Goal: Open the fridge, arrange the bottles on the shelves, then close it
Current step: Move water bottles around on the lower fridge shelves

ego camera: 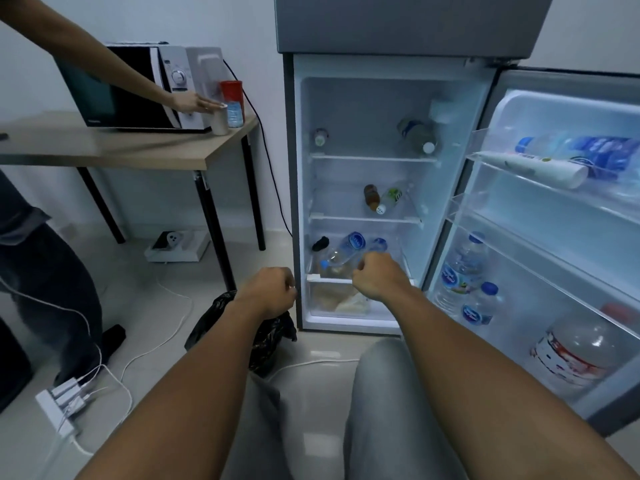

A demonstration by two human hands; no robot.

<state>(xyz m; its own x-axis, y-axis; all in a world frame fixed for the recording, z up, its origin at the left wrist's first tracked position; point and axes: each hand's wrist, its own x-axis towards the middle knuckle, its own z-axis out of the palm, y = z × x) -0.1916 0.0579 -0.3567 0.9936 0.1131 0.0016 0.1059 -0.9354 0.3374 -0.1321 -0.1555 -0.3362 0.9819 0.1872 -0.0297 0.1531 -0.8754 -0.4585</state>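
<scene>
The fridge [391, 98] stands open, its door [554, 237] swung to the right. On the bottom shelf a clear water bottle [343, 252] with a blue cap lies on its side. My right hand [375, 277] reaches onto that shelf, fingers curled round a second water bottle [379, 244] whose top shows just above my knuckles. My left hand [272, 292] hangs in a fist by the fridge's left edge and holds nothing that I can see. Two small bottles [381, 197] lie on the middle shelf, and bottles [420, 136] rest on the top shelf. Several more fill the door racks [464, 268].
A black plastic bag [266, 337] lies on the floor under my left hand. At the left, another person's hand [197, 102] touches a cup on a wooden table [104, 147] bearing a microwave [121, 88]. A power strip [59, 407] and white cables cross the floor.
</scene>
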